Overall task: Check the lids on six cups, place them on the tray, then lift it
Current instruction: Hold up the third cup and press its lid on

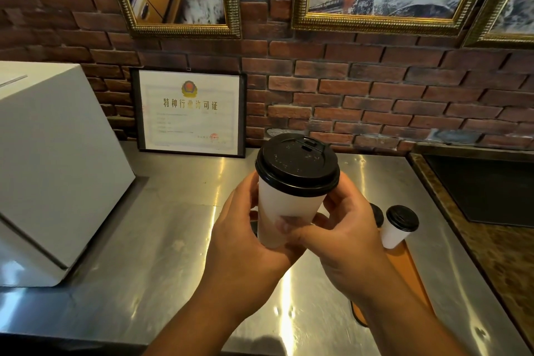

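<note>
A white paper cup [286,205] with a black lid [297,165] is held up above the steel counter, close to the camera. My left hand [245,228] grips its left side and base. My right hand [344,234] grips its right side, thumb across the front. An orange tray [410,272] lies on the counter behind my right forearm, mostly hidden. On it stands another lidded white cup [397,227], and the black lid of a further cup [377,214] peeks out beside my right hand.
A large white box [55,170] stands at the left of the steel counter [161,234]. A framed certificate [190,113] leans on the brick wall. A dark recessed sink [485,191] with a stone edge lies at the right.
</note>
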Motion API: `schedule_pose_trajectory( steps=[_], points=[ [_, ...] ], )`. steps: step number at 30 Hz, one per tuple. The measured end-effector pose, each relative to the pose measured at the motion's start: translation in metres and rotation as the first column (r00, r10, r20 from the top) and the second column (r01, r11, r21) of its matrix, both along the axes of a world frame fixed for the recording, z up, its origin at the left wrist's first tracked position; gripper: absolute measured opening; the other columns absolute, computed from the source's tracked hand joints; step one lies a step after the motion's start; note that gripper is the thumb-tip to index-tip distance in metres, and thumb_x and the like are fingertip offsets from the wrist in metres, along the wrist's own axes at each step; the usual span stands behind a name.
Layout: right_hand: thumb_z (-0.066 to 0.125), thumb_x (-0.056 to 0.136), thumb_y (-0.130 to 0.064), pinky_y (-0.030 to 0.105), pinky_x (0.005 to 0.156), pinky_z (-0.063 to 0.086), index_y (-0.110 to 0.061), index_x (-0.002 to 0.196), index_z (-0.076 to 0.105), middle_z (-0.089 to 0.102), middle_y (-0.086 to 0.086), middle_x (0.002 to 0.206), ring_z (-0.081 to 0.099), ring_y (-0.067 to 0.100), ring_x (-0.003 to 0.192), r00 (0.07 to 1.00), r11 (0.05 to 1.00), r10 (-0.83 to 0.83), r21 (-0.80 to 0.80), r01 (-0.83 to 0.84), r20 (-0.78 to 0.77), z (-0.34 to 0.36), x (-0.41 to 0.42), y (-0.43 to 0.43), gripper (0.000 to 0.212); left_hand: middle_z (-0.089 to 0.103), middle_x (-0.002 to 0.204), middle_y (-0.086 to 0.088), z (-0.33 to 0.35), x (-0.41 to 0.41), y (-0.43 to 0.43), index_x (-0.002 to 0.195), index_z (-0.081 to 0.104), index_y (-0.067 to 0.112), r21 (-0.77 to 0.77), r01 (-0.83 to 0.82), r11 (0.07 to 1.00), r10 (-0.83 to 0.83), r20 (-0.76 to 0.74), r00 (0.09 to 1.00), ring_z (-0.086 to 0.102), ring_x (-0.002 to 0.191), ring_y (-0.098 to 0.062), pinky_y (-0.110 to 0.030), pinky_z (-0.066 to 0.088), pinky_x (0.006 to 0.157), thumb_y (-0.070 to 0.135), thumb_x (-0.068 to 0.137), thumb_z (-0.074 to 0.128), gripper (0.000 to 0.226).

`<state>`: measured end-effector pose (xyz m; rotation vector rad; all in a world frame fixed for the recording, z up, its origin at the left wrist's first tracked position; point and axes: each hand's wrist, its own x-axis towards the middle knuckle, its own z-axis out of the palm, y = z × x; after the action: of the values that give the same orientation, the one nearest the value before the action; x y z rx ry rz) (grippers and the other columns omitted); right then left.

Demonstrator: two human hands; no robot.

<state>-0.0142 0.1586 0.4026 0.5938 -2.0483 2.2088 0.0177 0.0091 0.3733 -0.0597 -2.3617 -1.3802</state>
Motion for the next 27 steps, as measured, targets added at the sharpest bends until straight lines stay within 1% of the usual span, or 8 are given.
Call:
schedule_pose_trajectory(
  steps=[5, 8, 11, 14, 17, 20, 23, 27],
  points=[
    [0.093, 0.069, 0.004, 0.018, 0.083, 0.06, -0.068, 0.112, 0.062, 0.071, -0.023, 0.124, 0.065, -0.003, 0.117, 1.0, 1.0, -0.022, -0.01, 0.022, -0.003, -0.0019, -0.0013, 0.0, 0.088, 0.058, 0.137, 0.03, 0.0017, 0.0006, 0.0016, 0.147, 0.038, 0.058, 0.005, 0.004, 1.0, -0.004, 0.011, 1.0, 0.061, 0.122, -0.005, -0.004, 0.049, 0.082, 0.037, 0.069, 0.098, 0.1],
    [0.094, 0.065, -0.005, 0.013, 0.08, 0.058, -0.07, 0.11, 0.061, 0.07, -0.025, 0.123, 0.065, -0.005, 0.116, 1.0, 1.0, -0.016, -0.009, 0.016, -0.004, -0.002, -0.0007, -0.0013, 0.086, 0.059, 0.136, 0.03, 0.0022, 0.0004, 0.0016, 0.144, 0.04, 0.059, 0.021, -0.008, 1.0, 0.008, -0.006, 1.0, 0.061, 0.12, -0.002, 0.002, 0.045, 0.077, 0.042, 0.069, 0.096, 0.095],
    [0.09, 0.061, -0.012, 0.011, 0.079, 0.057, -0.072, 0.109, 0.059, 0.07, -0.027, 0.122, 0.065, -0.007, 0.115, 1.0, 1.0, -0.002, 0.003, 0.002, 0.012, -0.0005, -0.0005, -0.0015, 0.083, 0.058, 0.134, 0.034, 0.0037, 0.0001, 0.0023, 0.136, 0.037, 0.07, 0.051, -0.016, 0.999, 0.017, -0.025, 1.0, 0.059, 0.117, 0.006, 0.006, 0.041, 0.074, 0.054, 0.066, 0.091, 0.089],
    [0.091, 0.064, -0.008, 0.019, 0.084, 0.06, -0.063, 0.116, 0.062, 0.072, -0.021, 0.123, 0.066, 0.001, 0.117, 1.0, 1.0, 0.006, -0.003, -0.006, 0.006, -0.0002, -0.0014, 0.0012, 0.081, 0.057, 0.135, 0.035, 0.0016, -0.0003, 0.0032, 0.138, 0.034, 0.071, 0.058, -0.009, 0.998, 0.011, -0.034, 0.999, 0.059, 0.119, 0.005, 0.005, 0.043, 0.074, 0.055, 0.064, 0.089, 0.094],
    [0.093, 0.064, -0.01, 0.025, 0.085, 0.062, -0.06, 0.117, 0.062, 0.072, -0.017, 0.124, 0.067, 0.005, 0.118, 1.0, 1.0, -0.009, -0.011, 0.009, 0.006, -0.0003, -0.0021, 0.0018, 0.079, 0.052, 0.138, 0.036, 0.0002, 0.0, 0.0061, 0.146, 0.029, 0.067, 0.056, 0.01, 0.998, -0.008, -0.028, 1.0, 0.056, 0.121, 0.007, 0.001, 0.047, 0.075, 0.065, 0.059, 0.084, 0.103],
    [0.094, 0.061, -0.017, 0.022, 0.081, 0.062, -0.065, 0.112, 0.062, 0.071, -0.019, 0.123, 0.068, 0.003, 0.115, 1.0, 1.0, -0.022, -0.018, 0.023, 0.022, 0.0, -0.0026, -0.0002, 0.077, 0.052, 0.138, 0.037, -0.0015, -0.0001, 0.0066, 0.149, 0.028, 0.065, 0.058, 0.023, 0.998, -0.021, -0.029, 0.999, 0.055, 0.122, 0.008, -0.001, 0.049, 0.076, 0.063, 0.062, 0.085, 0.104],
    [0.093, 0.062, -0.016, 0.019, 0.079, 0.061, -0.067, 0.11, 0.062, 0.071, -0.022, 0.121, 0.068, 0.001, 0.114, 0.999, 1.0, 0.003, -0.015, -0.002, 0.034, 0.0005, -0.003, 0.0007, 0.077, 0.053, 0.14, 0.035, -0.0025, -0.0009, 0.006, 0.151, 0.029, 0.062, 0.048, 0.027, 0.998, -0.026, -0.025, 0.999, 0.059, 0.122, 0.002, -0.008, 0.054, 0.083, 0.059, 0.064, 0.086, 0.104],
    [0.093, 0.062, -0.019, 0.023, 0.081, 0.062, -0.047, 0.127, 0.061, 0.072, -0.014, 0.123, 0.068, 0.008, 0.116, 1.0, 1.0, 0.017, -0.011, -0.017, 0.027, 0.0045, -0.0035, 0.0039, 0.077, 0.051, 0.139, 0.038, -0.0017, -0.0023, 0.0077, 0.15, 0.027, 0.065, 0.085, 0.042, 0.995, -0.041, -0.015, 0.999, 0.052, 0.123, 0.013, 0.002, 0.046, 0.073, 0.067, 0.061, 0.083, 0.105]
  ],
)
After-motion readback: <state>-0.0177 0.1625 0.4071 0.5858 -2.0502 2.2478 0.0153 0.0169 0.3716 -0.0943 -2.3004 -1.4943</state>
